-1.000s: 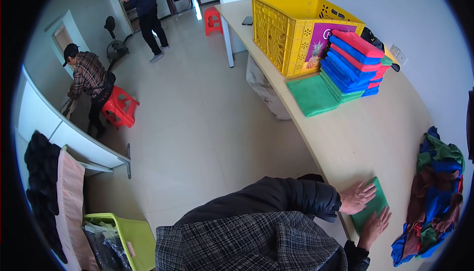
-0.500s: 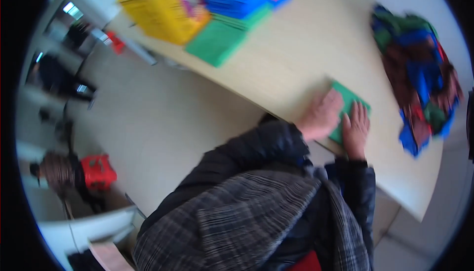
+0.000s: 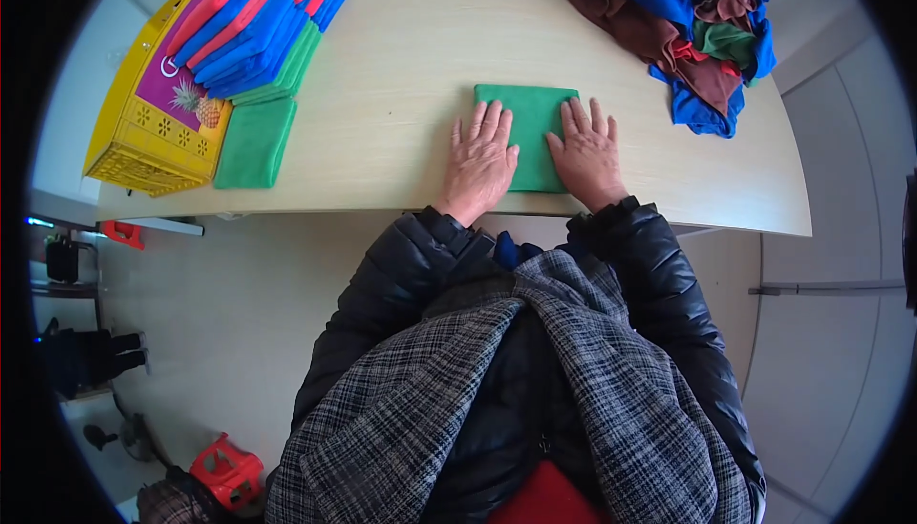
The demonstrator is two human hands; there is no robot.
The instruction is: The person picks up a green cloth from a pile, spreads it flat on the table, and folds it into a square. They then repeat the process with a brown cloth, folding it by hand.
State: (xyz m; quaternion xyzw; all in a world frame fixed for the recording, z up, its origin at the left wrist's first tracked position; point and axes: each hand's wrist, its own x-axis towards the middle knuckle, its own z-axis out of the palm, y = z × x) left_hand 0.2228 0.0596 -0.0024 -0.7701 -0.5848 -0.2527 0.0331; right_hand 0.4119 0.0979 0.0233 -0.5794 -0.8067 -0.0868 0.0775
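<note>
A green cloth (image 3: 537,142), folded into a flat square, lies near the table's front edge. Across its left edge rests my left hand (image 3: 480,163), palm down with fingers stretched out. My right hand (image 3: 586,153) lies flat along the opposite edge, fingers spread, partly on the cloth and partly on the table. Neither hand grips anything. Farther left, a stack of folded cloths (image 3: 253,42) in red, blue and green leans against a yellow box (image 3: 143,137). Another folded green cloth (image 3: 256,144) sits in front of that stack.
Crumpled brown, blue, green and red cloths (image 3: 630,22) form a loose heap at the table's far right. The pale wooden table (image 3: 401,56) ends just in front of my body. On the floor at lower left stands a red plastic stool (image 3: 227,471). White cabinets (image 3: 817,362) border the right side.
The view has swung round so the table now lies straight ahead. My left hand has shifted from over the cloth toward its left edge, and my right hand is at the right edge.
</note>
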